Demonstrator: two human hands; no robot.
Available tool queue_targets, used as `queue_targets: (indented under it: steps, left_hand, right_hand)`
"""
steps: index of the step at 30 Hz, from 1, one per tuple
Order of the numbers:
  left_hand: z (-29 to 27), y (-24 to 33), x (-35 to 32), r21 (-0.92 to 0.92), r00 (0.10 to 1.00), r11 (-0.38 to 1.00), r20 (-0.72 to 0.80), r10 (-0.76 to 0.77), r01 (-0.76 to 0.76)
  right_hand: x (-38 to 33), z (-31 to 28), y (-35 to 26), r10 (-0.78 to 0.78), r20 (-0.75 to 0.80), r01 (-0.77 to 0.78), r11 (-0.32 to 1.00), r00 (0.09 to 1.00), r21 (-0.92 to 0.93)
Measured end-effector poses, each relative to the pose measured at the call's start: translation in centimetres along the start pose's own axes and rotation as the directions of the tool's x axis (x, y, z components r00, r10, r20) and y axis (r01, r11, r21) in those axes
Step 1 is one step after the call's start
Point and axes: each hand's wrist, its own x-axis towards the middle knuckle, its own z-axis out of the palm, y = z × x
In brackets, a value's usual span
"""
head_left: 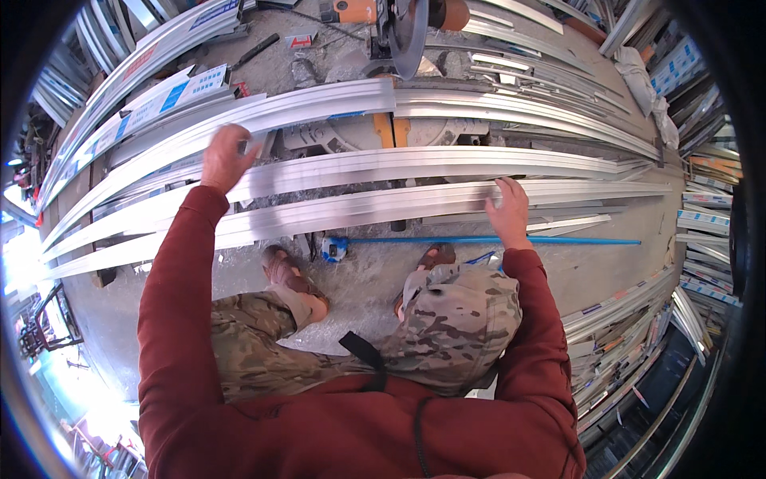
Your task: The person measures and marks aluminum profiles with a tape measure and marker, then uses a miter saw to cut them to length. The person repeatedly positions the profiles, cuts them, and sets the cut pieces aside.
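Several long aluminium profiles [383,164] lie side by side across the floor in front of me. My left hand [224,156] rests fingers down on one of the middle profiles, at its left part. My right hand [508,209] grips the edge of the nearest profile [359,209] further right. A mitre saw [403,36] with a round blade stands behind the profiles, over the far ones. I am squatting, with both sandalled feet [291,275] just in front of the nearest profile.
A blue tape measure [335,249] lies on the concrete floor by my feet, its blue blade [495,239] stretched out to the right. Stacks of more profiles [638,319] fill the right side and the back left. Metal shavings cover the floor.
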Motion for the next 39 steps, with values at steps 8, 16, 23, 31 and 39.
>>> queue_targets:
  steps: [8, 16, 23, 31, 39]
  left_hand:
    - [7.2, 9.4, -8.6, 0.007, 0.937, 0.978, 0.290, 0.196, -0.207]
    - [9.4, 10.2, -11.4, 0.117, 0.946, 0.982, 0.307, 0.107, -0.149]
    - [9.1, 11.6, -11.9, 0.155, 0.924, 0.977, 0.373, 0.081, -0.148]
    - [7.0, 10.4, -8.0, -0.102, 0.990, 0.986, 0.027, 0.136, -0.133]
    - [5.3, 2.0, -3.9, 0.277, 0.951, 0.958, 0.268, -0.153, 0.076]
  right_hand:
    - [0.0, 1.1, -4.0, -0.149, 0.205, 0.167, 0.983, 0.967, -0.072]
    - [-2.6, 1.7, -2.4, -0.220, 0.177, 0.231, 0.972, 0.959, -0.042]
    - [-4.2, 1.3, -2.8, -0.182, 0.190, 0.184, 0.983, 0.965, 0.009]
    - [0.8, -0.7, -2.9, -0.165, 0.122, 0.160, 0.986, 0.979, 0.056]
    - [7.6, 1.5, -1.5, -0.082, 0.227, 0.118, 0.981, 0.970, -0.152]
